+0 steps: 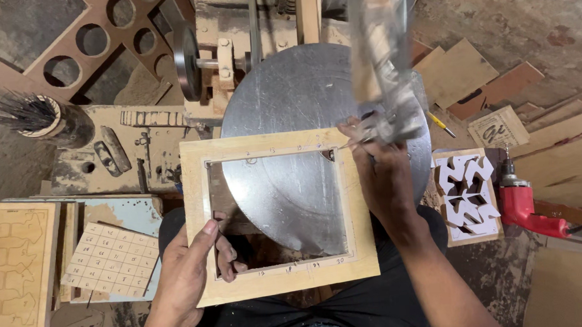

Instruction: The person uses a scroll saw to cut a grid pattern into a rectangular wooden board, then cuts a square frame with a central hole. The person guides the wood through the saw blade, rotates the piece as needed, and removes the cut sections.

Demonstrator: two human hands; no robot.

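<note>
A pale wooden frame [279, 280] with a large rectangular cut-out lies flat on the round metal saw table [301, 92]. My left hand [191, 270] grips the frame's near-left side, thumb on top and fingers curled through the opening. My right hand [378, 167] rests on the frame's far-right corner, fingertips pinched near the thin blade under the blurred saw arm [381, 57]. A small leftover piece sits in the cut-out's far-right corner [328, 154].
A red power drill [524, 204] lies at the right beside a board of white cut shapes [469, 193]. At the left are a gridded board [114, 260], a traced wooden panel [17, 266] and a can of rods [34, 114]. Wood offcuts lie at the back right.
</note>
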